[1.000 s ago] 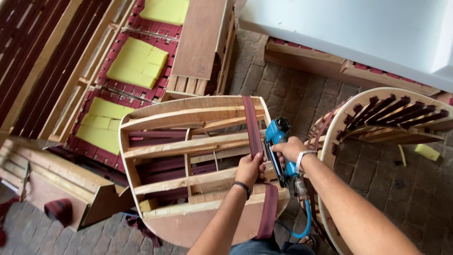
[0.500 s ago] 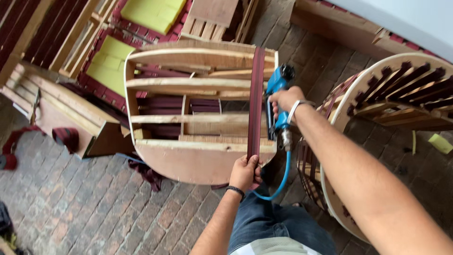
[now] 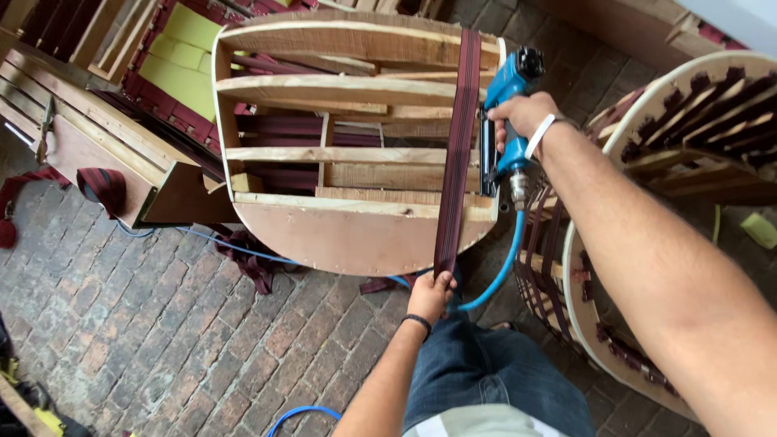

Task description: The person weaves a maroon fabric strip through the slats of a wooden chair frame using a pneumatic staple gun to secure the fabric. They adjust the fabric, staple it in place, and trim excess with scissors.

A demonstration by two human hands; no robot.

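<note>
A: The strap (image 3: 457, 154) is seen laid straight across the frame (image 3: 348, 154), from the far rail down over the near curved edge.

B: Its lower end is gripped by the left hand (image 3: 429, 298), fingers closed round it just below the plywood rim, so the band is drawn taut past the edge.

A: And the stapler (image 3: 506, 121) is clasped by the right hand (image 3: 522, 117), fist closed on the handle, the tool set just right of the strap, at the frame's right side.

B: A blue hose (image 3: 494, 279) is seen running from its base, curving down between the frame and the knees.

A: Room is tight on the right: a second frame (image 3: 647, 210), already webbed, is stood just beside, with only a narrow gap left for the forearm.

B: To the left, open brick floor (image 3: 162, 324) is shown, crossed by the hose and some dark strap scraps (image 3: 251, 259).

A: Further left, a long wooden frame (image 3: 97, 154) is lying close against the first, and yellow foam (image 3: 182, 48) is seen behind it.
</note>
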